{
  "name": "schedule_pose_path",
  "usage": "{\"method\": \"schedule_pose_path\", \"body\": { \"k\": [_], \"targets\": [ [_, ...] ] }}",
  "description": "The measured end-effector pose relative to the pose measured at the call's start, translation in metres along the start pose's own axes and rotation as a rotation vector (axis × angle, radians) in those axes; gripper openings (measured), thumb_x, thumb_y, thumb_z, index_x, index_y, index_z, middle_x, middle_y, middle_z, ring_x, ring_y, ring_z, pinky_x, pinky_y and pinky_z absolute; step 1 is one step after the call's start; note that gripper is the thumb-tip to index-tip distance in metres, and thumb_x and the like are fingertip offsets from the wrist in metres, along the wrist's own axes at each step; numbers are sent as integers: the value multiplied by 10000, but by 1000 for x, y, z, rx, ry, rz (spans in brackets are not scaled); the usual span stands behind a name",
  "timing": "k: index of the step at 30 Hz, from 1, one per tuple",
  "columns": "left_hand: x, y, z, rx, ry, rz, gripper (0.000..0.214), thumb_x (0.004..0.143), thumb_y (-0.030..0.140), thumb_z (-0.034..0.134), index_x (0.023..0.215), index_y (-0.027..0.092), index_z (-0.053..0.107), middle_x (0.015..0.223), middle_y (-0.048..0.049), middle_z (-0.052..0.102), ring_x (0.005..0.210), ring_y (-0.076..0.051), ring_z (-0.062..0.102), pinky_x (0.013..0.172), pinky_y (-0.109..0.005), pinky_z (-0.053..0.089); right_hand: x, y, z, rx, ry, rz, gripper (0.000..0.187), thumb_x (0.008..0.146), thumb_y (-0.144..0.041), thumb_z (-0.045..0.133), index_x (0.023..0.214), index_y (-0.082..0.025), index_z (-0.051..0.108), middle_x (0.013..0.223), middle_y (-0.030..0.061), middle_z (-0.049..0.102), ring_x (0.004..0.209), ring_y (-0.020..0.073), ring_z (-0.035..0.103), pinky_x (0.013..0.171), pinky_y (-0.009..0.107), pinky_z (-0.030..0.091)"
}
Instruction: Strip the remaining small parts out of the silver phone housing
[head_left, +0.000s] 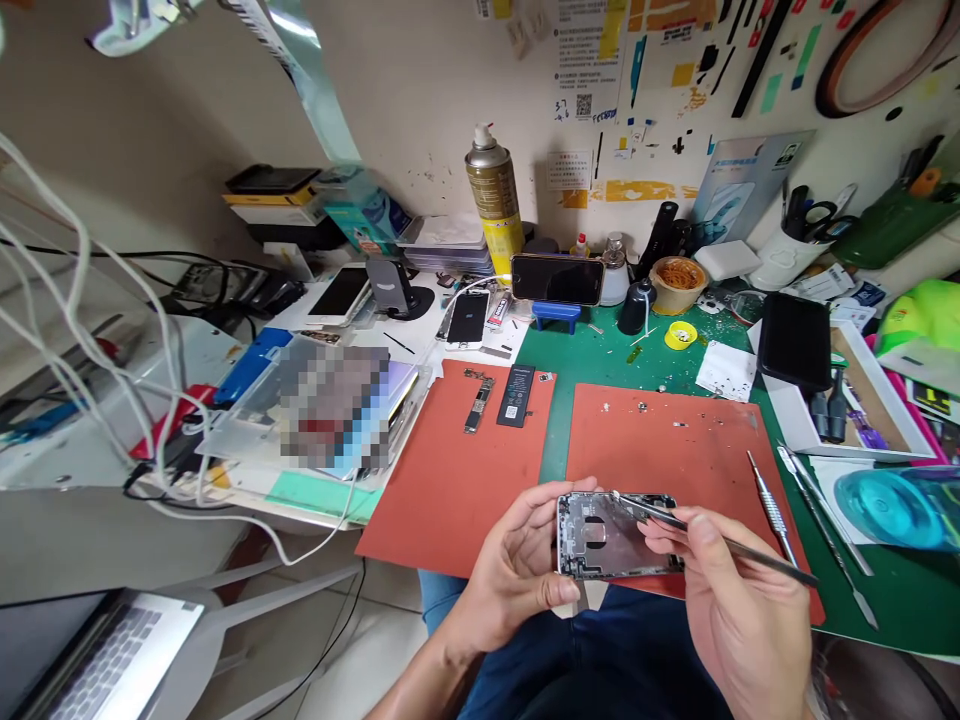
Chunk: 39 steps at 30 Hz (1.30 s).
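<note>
You are holding the phone housing [611, 535] just off the near edge of the tabletop [900, 600], over the near edge of the right red mat [667, 430] and your lap, open side facing up. Your left hand [517, 570] is clamping the housing's left end, with the fingers curling over the far edge and the thumb pressing the near edge. Your right hand [731, 610] is pinching a thin metal tool [765, 559] between thumb and fingers, pen-style. The tool's tip is touching the housing's far edge near the middle, and its handle is pointing out to the right. The right hand's fingers are also resting against the housing's right end.

A second metal pry tool [769, 510] is lying on the right red mat near its right edge, and more thin tools are lying just beside it on the green mat [622, 350]. On the left red mat [450, 470], near its far edge, a logic board [478, 400] and a black battery [516, 395] are sitting side by side, well apart from your hands. Toward the tabletop's far edge a phone [556, 278] is resting on a blue stand [556, 315], with a spray can [495, 200] standing just left of it. A black phone [793, 342] is lying at the right side. A laptop [90, 650] is showing at the bottom left, off the tabletop.
</note>
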<state>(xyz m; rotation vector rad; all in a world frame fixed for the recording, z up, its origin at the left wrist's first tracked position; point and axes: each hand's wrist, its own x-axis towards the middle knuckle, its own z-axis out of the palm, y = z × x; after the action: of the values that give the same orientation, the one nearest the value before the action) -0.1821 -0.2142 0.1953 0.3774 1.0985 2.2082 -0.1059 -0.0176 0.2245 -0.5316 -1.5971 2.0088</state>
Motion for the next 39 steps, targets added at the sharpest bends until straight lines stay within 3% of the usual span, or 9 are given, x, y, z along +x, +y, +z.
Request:
{"method": "schedule_pose_path", "body": {
  "k": [5,9,13,16,22,26,32,36,39],
  "targets": [
    [0,-1,7,133,101,-86,677,978,237,818,1597,359,572,1755,-122,461,1613,-319,455,1279,-441,464,13,-4,3,219,46,238,237,910,-415,905,928,-181,874,824,114,844,722,246,847,668,263,714],
    [-4,-1,13,465,209,-150,671,1020,337,763,1646,368,524,1794,-87,395,1661,-332,366,1332,-513,384,15,-3,-1,271,50,313,270,883,-436,928,918,-174,872,813,113,837,735,229,840,676,261,709],
    [-4,3,19,809,274,17,556,1007,336,763,1551,364,652,1778,-65,427,1692,-365,283,1378,-594,240,13,-2,-3,298,32,356,265,884,-440,925,921,-183,872,829,103,840,724,220,833,667,269,709],
    [0,10,25,884,222,147,513,1064,306,669,1570,384,629,1730,-50,505,1695,-343,281,1379,-587,250,13,-2,-3,297,3,372,261,892,-441,919,919,-186,872,829,103,842,722,218,833,662,260,706],
    [17,18,32,667,53,-18,455,1100,398,637,1554,372,643,1555,-79,675,1465,-303,604,1227,-448,500,14,0,-4,310,-60,402,256,916,-442,899,936,-188,869,846,95,845,728,213,831,661,263,712],
    [28,15,37,383,101,-33,316,1004,425,790,1283,282,822,1205,-86,785,1127,-238,749,980,-324,625,15,-1,-5,350,-63,450,252,894,-429,923,930,-186,867,837,82,843,728,203,834,674,241,707],
    [33,21,44,158,182,-90,245,888,362,925,1087,233,865,968,-25,749,908,-134,738,889,-242,615,18,-2,-12,316,-26,471,251,883,-421,933,933,-188,855,851,79,844,752,203,838,693,248,701],
    [31,25,44,128,255,-135,330,827,402,972,1055,194,856,903,-25,748,877,-138,731,872,-255,601,24,-4,-22,269,80,318,223,958,-428,850,920,-209,830,918,64,841,858,209,840,800,308,709],
    [30,27,45,114,291,-153,374,809,444,979,1040,180,850,865,-29,753,869,-148,736,851,-254,590,24,-12,-27,240,134,159,360,1041,-497,710,828,-215,779,906,60,804,985,256,821,938,437,695]
  ]
}}
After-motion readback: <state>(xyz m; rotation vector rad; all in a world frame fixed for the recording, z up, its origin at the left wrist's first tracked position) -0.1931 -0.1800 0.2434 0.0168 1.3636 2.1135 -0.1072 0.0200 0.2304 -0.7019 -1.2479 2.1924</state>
